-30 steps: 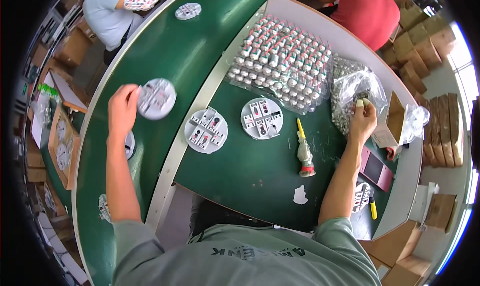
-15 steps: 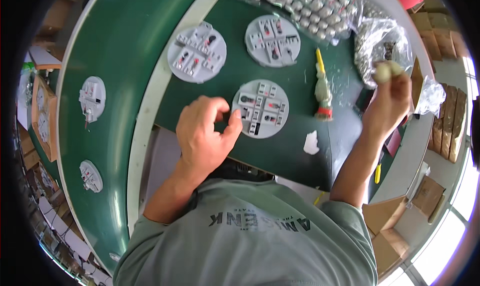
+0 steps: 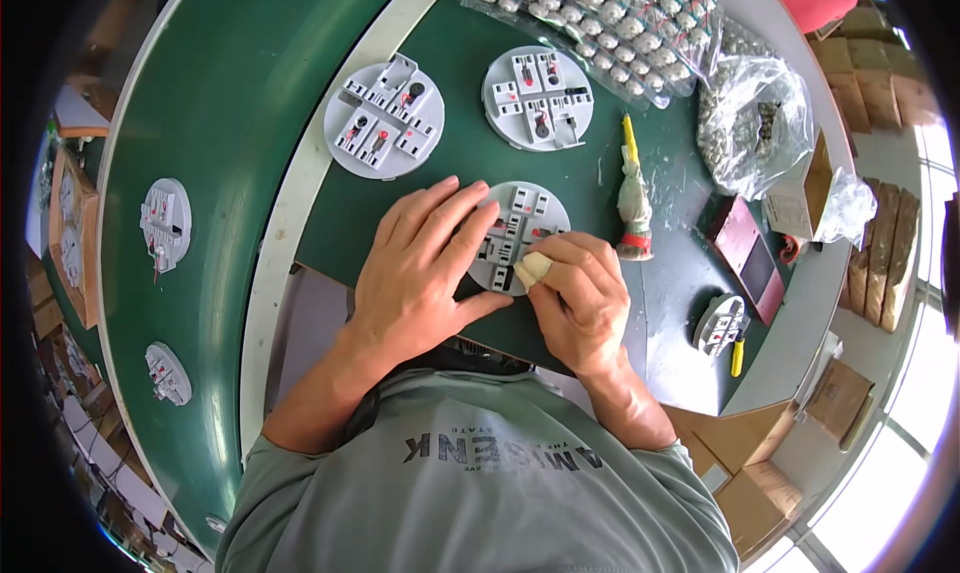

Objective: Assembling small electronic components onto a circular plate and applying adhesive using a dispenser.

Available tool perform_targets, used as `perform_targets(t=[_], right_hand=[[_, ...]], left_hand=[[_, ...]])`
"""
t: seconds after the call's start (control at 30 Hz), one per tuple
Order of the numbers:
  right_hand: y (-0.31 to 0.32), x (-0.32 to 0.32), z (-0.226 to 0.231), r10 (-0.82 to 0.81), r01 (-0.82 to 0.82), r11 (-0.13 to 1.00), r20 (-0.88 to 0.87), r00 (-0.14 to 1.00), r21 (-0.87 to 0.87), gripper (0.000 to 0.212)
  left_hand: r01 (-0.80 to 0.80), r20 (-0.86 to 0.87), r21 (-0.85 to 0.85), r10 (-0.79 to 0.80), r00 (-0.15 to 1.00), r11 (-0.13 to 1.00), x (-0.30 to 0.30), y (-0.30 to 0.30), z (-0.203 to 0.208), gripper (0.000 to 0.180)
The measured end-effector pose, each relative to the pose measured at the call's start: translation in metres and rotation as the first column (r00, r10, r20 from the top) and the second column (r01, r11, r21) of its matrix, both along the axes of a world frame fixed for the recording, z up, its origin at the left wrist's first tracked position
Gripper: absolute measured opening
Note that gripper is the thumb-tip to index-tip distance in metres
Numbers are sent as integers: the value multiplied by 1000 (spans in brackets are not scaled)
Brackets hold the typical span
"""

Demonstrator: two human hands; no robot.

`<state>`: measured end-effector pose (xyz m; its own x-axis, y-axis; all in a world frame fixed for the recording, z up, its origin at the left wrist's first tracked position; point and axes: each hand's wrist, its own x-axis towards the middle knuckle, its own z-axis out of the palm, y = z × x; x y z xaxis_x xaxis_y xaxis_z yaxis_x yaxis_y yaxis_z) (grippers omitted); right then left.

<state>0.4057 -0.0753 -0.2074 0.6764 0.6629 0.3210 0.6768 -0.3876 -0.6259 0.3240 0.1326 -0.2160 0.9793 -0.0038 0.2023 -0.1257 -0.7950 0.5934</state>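
A round grey plastic disc [image 3: 547, 211] with raised slots and small red and black parts lies in front of me. My left hand [image 3: 415, 268] rests along its left side, fingers stretched out and fingertips touching the rim. Over the disc's lower right part, my right hand [image 3: 585, 298] is closed in a pinch, with cream finger covers [image 3: 533, 270] on its fingertips. Whatever sits in the pinch is hidden. Two similar discs stand farther off, one disc [image 3: 385, 123] at left and another disc [image 3: 538, 101] straight ahead.
A wrapped yellow-handled brush [image 3: 634, 208] lies right of the disc. Beyond are a clear bag of small metal parts [image 3: 745, 128] and rows of silver round parts [image 3: 610, 28]. A dark red box [image 3: 750, 263] sits at right. The green belt [image 3: 225, 123] at left carries several discs.
My right hand has come from the bag of small metal parts to the disc. My left hand has uncurled and laid its fingers against the disc. A white scrap is now covered.
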Motion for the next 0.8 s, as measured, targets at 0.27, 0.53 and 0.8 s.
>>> perform_targets(t=[0.27, 0.53, 0.8], right_hand=[[-3, 6, 5, -103, 112, 990, 107, 989, -84, 31], [-2, 49, 41, -117, 117, 993, -88, 989, -2, 31], [4, 229, 75, -532, 535, 840, 51, 845, -92, 44]], left_hand=[[54, 59, -31, -52, 997, 998, 12, 0, 0, 88], [6, 47, -15, -5, 999, 1000, 4, 1, 1, 89], [4, 96, -3, -3, 995, 1000, 8, -1, -1, 90]])
